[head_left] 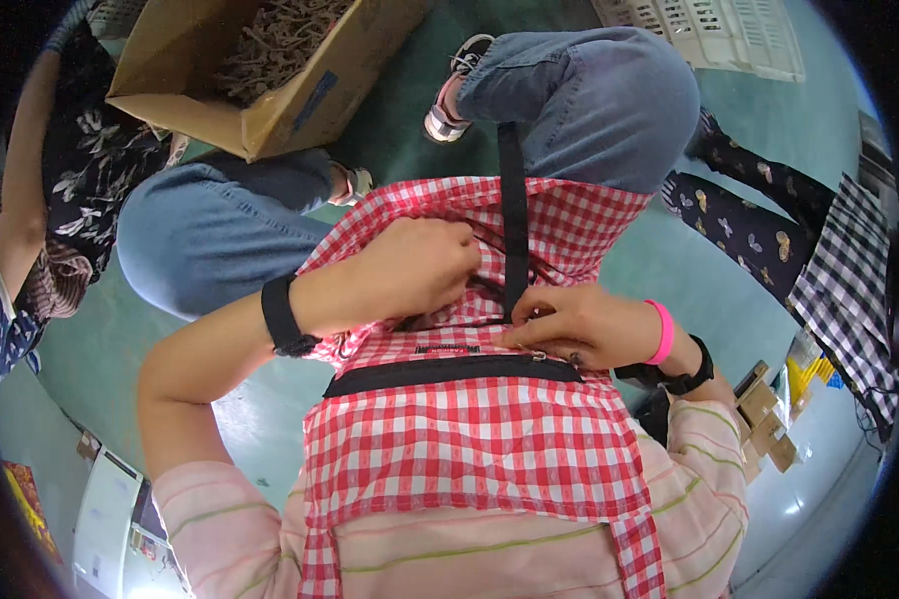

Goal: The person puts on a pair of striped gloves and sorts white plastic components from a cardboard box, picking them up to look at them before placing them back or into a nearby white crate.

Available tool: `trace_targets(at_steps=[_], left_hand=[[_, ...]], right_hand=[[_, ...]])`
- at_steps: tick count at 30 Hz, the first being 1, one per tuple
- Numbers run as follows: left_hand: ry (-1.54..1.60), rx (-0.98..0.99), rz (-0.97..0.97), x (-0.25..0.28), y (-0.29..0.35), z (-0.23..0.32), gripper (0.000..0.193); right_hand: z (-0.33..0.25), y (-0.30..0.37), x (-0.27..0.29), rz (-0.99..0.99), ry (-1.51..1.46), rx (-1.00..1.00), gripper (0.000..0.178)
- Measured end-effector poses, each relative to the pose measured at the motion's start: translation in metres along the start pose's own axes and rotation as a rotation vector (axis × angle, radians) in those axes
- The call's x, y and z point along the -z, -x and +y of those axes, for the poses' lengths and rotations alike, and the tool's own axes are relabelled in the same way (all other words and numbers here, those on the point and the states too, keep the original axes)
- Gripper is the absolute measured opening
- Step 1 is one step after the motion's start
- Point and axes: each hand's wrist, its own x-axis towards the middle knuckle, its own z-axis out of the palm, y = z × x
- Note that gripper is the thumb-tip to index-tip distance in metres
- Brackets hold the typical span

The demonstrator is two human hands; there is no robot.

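Note:
A red-and-white checked apron (479, 439) covers my front and lap, with a black band (449, 373) across it. My left hand (420, 268) is closed, knuckles up, over the apron's lap folds; whatever it holds is hidden. My right hand (579, 324) has its fingers bent together in a pinch beside the lower end of a black strap (512, 220), and what lies between them cannot be made out. Some thin dark pieces (485, 286) show in the folds between the hands. The strap runs from the lap toward my right knee.
An open cardboard box (335, 85) with brown twig-like pieces (275, 45) stands ahead on the left. A white plastic crate (724, 35) is at the far right. One person sits at the left; another person's patterned trouser legs (744, 215) reach in from the right.

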Motion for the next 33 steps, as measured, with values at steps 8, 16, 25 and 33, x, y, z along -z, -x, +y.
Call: trace_targets(at_steps=[8,16,25,33], left_hand=[[0.408,0.204,0.117,0.002,0.011,-0.015,0.017],[0.458,0.203,0.151,-0.001,0.015,-0.006,0.015],[-0.502,-0.088,0.237,-0.009,0.029,0.032,0.019],[-0.726,-0.017,0.193,-0.012,0.04,0.038,0.026]], right_hand=[[0.012,-0.022,-0.007,0.18,0.323,0.052,0.029],[0.022,-0.039,-0.022,0.421,0.639,-0.031,0.021],[0.053,-0.059,-0.02,0.596,0.521,0.083,0.019],[0.057,-0.073,-0.032,0.705,0.375,0.124,0.021]])
